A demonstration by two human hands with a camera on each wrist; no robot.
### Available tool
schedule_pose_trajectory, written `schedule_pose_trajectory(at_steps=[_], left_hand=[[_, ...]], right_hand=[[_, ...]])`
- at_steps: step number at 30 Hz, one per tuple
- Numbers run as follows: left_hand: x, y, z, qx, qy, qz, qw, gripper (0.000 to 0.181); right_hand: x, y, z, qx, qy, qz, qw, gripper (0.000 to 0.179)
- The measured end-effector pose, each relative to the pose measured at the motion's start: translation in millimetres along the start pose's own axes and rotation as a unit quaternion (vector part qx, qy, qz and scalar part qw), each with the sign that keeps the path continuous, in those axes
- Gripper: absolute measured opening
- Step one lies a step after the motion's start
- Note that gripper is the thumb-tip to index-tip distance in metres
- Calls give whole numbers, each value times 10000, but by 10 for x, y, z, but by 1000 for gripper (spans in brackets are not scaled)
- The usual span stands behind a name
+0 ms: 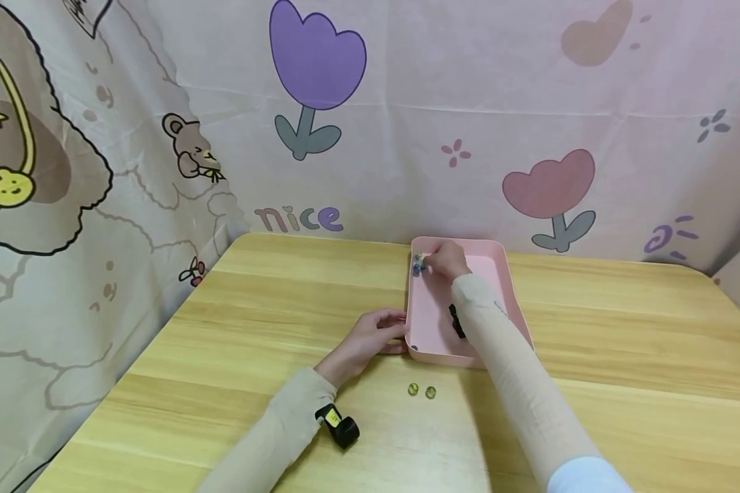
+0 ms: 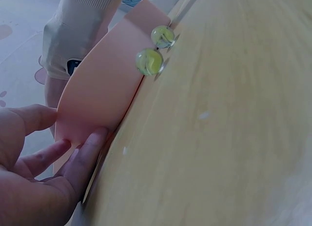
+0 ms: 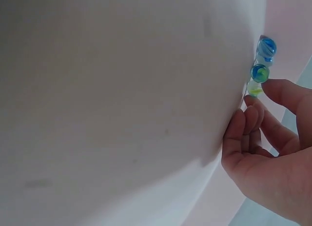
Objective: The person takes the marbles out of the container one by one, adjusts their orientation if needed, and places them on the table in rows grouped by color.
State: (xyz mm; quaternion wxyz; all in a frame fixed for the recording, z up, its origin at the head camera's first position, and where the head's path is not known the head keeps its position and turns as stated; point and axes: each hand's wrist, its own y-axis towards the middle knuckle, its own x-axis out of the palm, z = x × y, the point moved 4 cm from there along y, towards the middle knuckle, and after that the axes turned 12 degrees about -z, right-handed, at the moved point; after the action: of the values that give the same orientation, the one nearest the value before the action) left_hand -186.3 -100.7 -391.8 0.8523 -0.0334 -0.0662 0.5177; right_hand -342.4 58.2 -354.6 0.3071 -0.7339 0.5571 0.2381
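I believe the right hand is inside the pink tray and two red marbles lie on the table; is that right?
Not red: the left wrist view shows the two marbles on the table are yellow-green. The right hand is inside the pink tray.

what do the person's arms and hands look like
The left hand and right hand are ungloved, below cream sleeves. A black device sits at each wrist, the left one bearing a yellow label. Pale blue cloth shows higher on the right.

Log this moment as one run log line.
left hand: touching pink tray | right hand: touching yellow-green marble near blue marbles inside tray | two yellowish marbles: on table outside tray
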Motion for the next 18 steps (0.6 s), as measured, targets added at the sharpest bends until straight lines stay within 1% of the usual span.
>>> schedule_pose_trajectory(at_steps=[3, 6, 10, 13, 18], left_hand=[[-1, -10, -5, -50, 13, -3, 10000, 38], [-1, -7, 0, -38, 19, 0, 10000, 38], [-2, 3, 22, 38, 23, -9, 10000, 38], [-3, -1, 20, 21, 7, -4, 10000, 38], [1, -11, 20, 17, -12, -12, 10000, 38]], right_hand=[[16, 9, 15, 9, 52, -131, 9999, 19], [10, 21, 30, -26, 80, -167, 9998, 16], [-20, 42, 33, -243, 149, -60, 9996, 13], [-19, 54, 44, -379, 324, -93, 9987, 13], [-13, 58, 61, -379, 483, -223, 9979, 12]])
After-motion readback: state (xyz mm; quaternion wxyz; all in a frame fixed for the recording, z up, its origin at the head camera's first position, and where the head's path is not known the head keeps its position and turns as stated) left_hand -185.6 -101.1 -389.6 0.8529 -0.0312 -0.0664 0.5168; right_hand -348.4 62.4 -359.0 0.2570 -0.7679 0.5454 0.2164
